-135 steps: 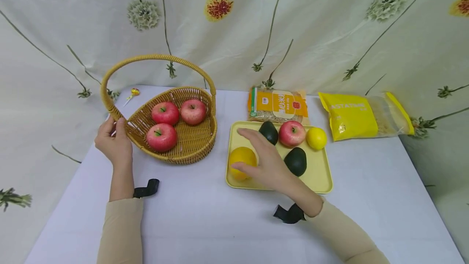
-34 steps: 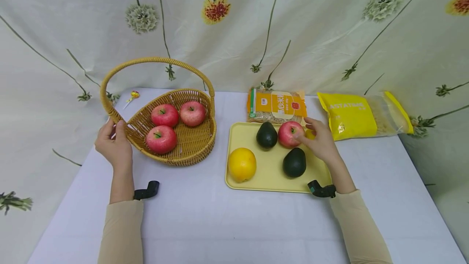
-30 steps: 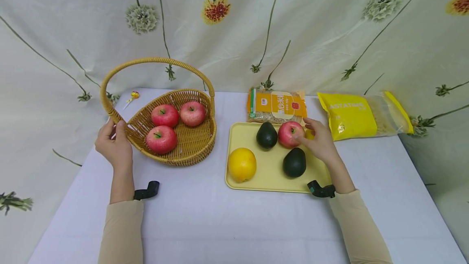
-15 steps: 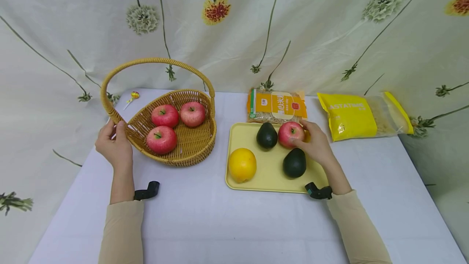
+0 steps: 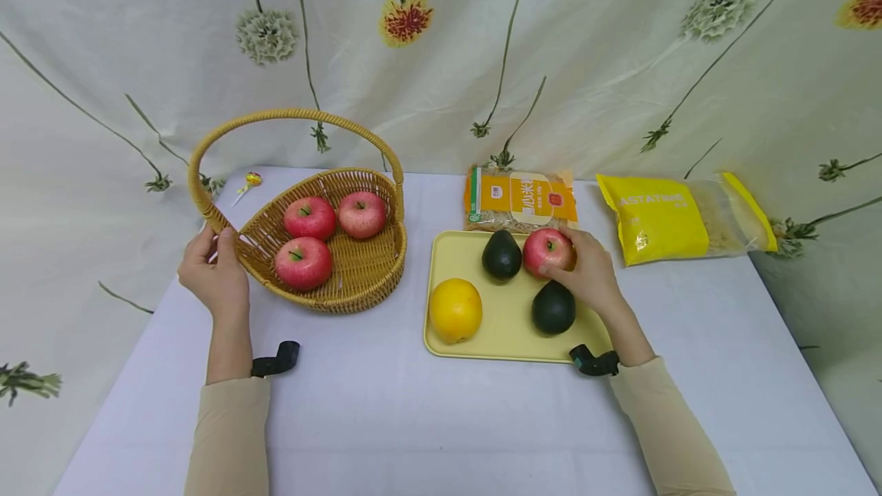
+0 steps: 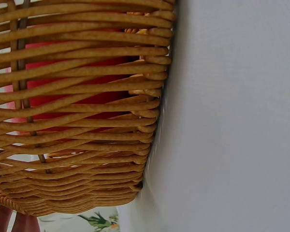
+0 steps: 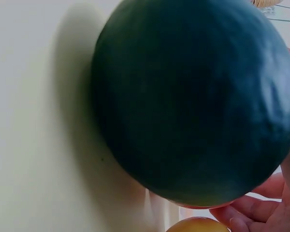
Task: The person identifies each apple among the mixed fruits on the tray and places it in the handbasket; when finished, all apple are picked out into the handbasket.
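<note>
My left hand point(image 5: 215, 266) grips the rim of a wicker basket point(image 5: 368, 270) at the foot of its arched handle. Three red apples point(image 5: 303, 262) lie inside it. On a yellow tray point(image 5: 496, 335), my right hand point(image 5: 591, 274) has thumb and fingers round the right side of another red apple point(image 5: 546, 249). Two avocados point(image 5: 501, 255) and an orange point(image 5: 455, 311) share the tray. One avocado point(image 7: 193, 96) fills much of the right wrist view, with a lemon point(image 7: 198, 226) below it; the hand hides that lemon in the head view.
An orange-labelled bag of grain point(image 5: 521, 199) lies right behind the tray. To its right is a yellow pouch point(image 5: 682, 219). A lollipop point(image 5: 252, 179) lies behind the basket, near the flowered cloth backdrop point(image 5: 441, 83).
My right hand has gone from above the orange to the tray's back right, then closed in leftward on the apple, covering the lemon. My left hand has kept its hold on the basket.
</note>
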`<state>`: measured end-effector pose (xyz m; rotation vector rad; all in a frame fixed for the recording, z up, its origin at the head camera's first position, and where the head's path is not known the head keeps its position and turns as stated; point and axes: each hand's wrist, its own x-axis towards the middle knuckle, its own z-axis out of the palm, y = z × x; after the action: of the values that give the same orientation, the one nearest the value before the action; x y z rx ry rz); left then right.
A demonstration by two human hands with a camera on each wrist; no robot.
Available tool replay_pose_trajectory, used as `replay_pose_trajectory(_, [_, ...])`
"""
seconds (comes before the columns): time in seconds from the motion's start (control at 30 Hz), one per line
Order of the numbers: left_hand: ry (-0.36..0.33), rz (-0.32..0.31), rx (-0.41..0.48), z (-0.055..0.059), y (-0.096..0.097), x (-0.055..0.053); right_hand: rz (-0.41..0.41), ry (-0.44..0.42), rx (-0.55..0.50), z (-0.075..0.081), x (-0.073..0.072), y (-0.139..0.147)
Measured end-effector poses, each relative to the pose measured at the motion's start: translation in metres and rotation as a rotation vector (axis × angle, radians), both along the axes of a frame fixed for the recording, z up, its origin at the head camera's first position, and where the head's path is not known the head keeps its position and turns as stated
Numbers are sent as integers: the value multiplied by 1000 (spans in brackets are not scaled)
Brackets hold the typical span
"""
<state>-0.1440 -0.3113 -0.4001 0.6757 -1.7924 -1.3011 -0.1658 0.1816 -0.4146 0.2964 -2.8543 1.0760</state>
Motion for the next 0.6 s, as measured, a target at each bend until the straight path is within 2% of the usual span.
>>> replay_pose_trajectory(0.27, [3, 9, -12, -2, -1, -1, -14, -6, 27, -2, 1, -1])
replay_pose_trajectory(0.6, [-6, 3, 13, -1, 0, -1, -29, 21, 55, -6, -1, -1])
